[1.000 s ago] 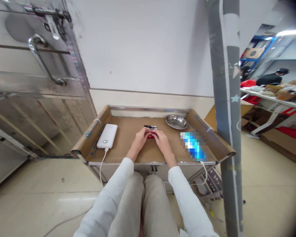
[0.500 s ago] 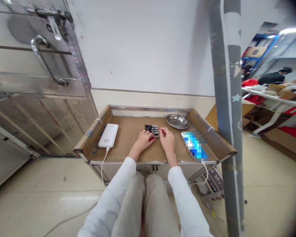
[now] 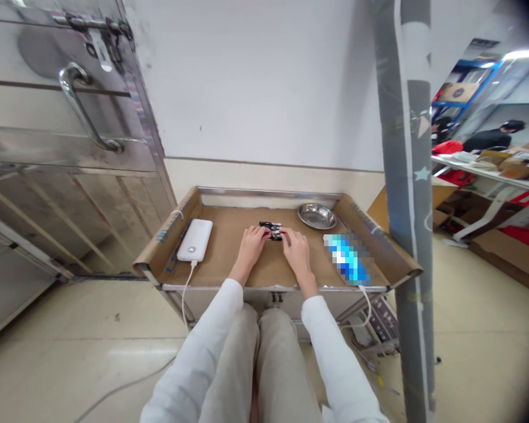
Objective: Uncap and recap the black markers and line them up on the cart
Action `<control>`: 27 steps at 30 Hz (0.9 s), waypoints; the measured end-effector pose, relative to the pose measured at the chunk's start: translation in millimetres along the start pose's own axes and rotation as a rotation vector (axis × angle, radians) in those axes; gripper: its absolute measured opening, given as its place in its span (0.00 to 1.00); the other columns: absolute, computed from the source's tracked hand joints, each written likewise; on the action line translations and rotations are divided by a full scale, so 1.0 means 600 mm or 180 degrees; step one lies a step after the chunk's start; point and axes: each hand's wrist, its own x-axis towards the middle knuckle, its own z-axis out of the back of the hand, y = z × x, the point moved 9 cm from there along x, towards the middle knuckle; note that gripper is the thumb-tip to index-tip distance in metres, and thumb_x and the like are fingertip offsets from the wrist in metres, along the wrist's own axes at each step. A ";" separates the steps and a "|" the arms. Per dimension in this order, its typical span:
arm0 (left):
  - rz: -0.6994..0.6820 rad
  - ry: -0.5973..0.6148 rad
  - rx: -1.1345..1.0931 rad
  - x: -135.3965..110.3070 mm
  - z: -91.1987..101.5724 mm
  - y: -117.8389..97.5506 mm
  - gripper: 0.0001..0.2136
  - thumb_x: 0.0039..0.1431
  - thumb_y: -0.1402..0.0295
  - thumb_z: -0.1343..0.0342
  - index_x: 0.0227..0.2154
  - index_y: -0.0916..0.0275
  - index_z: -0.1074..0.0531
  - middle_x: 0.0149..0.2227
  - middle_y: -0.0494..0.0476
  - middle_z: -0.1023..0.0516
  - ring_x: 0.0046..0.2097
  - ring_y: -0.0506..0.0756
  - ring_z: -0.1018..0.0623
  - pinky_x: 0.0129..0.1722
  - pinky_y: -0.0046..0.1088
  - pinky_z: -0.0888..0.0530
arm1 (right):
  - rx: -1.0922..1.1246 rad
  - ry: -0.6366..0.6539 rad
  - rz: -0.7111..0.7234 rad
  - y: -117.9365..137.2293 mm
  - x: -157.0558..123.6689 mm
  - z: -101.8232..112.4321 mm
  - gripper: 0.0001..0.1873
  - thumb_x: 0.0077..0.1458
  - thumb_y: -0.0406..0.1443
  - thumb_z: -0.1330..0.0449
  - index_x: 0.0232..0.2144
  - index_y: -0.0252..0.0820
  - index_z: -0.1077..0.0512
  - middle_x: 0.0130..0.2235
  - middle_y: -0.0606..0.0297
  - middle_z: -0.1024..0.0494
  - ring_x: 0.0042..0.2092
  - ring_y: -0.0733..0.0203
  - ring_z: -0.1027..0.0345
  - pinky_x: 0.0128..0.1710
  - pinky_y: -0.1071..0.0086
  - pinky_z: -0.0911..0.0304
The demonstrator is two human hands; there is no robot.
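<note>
My left hand [image 3: 250, 244] and my right hand [image 3: 297, 247] meet over the middle of the cardboard-lined cart top. Their fingers are closed at opposite ends of a slim red pen [image 3: 275, 233] with a clear or silvery middle. The fingertips cover most of its red ends. Several black pens [image 3: 270, 225] lie side by side just behind and beneath it, partly hidden by the fingers.
A white power bank [image 3: 194, 241] with a cable lies on the left, and a phone [image 3: 347, 258] with a blurred screen and cable on the right. A round metal dish [image 3: 317, 216] stands at the back right. A wrapped pole [image 3: 408, 205] rises beside the cart [image 3: 229, 276].
My left hand has moved up and away from me, level with the right. The two red pieces, apart before, now line up end to end between my hands.
</note>
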 end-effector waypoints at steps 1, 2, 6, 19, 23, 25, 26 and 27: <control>0.0069 -0.0093 -0.0002 -0.001 0.005 0.004 0.06 0.62 0.66 0.51 0.38 0.57 0.31 0.38 0.55 0.24 0.42 0.57 0.31 0.42 0.34 0.37 | 0.0145 0.0151 0.0157 0.010 0.000 -0.007 0.19 0.60 0.36 0.53 0.53 0.45 0.36 0.48 0.58 0.26 0.48 0.54 0.34 0.49 0.59 0.41; 0.0153 -0.0204 -0.0004 -0.001 0.010 0.009 0.05 0.62 0.66 0.50 0.38 0.57 0.31 0.38 0.55 0.23 0.42 0.58 0.31 0.42 0.35 0.37 | 0.0300 0.0292 0.0314 0.020 -0.002 -0.013 0.24 0.58 0.35 0.52 0.58 0.46 0.42 0.53 0.58 0.29 0.51 0.55 0.35 0.51 0.59 0.41; 0.0588 -0.0664 0.0053 -0.009 0.029 0.035 0.06 0.62 0.65 0.52 0.37 0.58 0.31 0.36 0.58 0.24 0.40 0.59 0.32 0.42 0.36 0.37 | 0.0617 0.0422 0.0425 0.033 -0.003 -0.019 0.36 0.55 0.33 0.50 0.64 0.46 0.57 0.61 0.59 0.41 0.59 0.58 0.43 0.57 0.59 0.43; 0.0938 -0.0687 0.0226 -0.018 0.008 0.069 0.09 0.58 0.79 0.59 0.34 0.64 0.35 0.37 0.62 0.32 0.41 0.59 0.30 0.44 0.39 0.32 | -0.0239 0.0075 0.0028 -0.018 -0.008 -0.019 0.13 0.55 0.31 0.51 0.36 0.43 0.27 0.37 0.57 0.31 0.41 0.53 0.40 0.44 0.59 0.40; 0.0160 0.0069 0.0077 -0.011 -0.027 0.021 0.07 0.59 0.76 0.55 0.36 0.62 0.34 0.38 0.59 0.32 0.40 0.56 0.29 0.42 0.34 0.29 | -0.0408 0.0103 0.0053 -0.023 -0.008 -0.027 0.10 0.55 0.32 0.49 0.36 0.42 0.28 0.36 0.58 0.31 0.40 0.53 0.40 0.43 0.60 0.41; -0.0025 0.0268 0.0101 -0.012 -0.037 0.009 0.06 0.59 0.75 0.53 0.36 0.62 0.33 0.38 0.59 0.32 0.41 0.56 0.29 0.44 0.35 0.29 | -0.0439 0.0127 0.0033 -0.029 -0.008 -0.031 0.09 0.55 0.32 0.49 0.36 0.42 0.29 0.35 0.58 0.31 0.40 0.53 0.40 0.43 0.60 0.41; -0.0023 0.0287 0.0121 -0.012 -0.039 0.008 0.05 0.59 0.75 0.52 0.35 0.62 0.33 0.38 0.58 0.32 0.41 0.57 0.29 0.44 0.36 0.29 | -0.0445 0.0142 0.0016 -0.031 -0.008 -0.033 0.09 0.55 0.32 0.48 0.36 0.42 0.29 0.35 0.58 0.30 0.40 0.53 0.40 0.43 0.60 0.41; 0.0004 0.0282 0.0125 -0.011 -0.039 0.010 0.05 0.59 0.74 0.52 0.35 0.62 0.32 0.38 0.58 0.32 0.41 0.57 0.29 0.45 0.36 0.30 | -0.0445 0.0159 0.0001 -0.034 -0.008 -0.035 0.08 0.55 0.32 0.48 0.36 0.42 0.29 0.35 0.58 0.30 0.40 0.53 0.39 0.43 0.60 0.42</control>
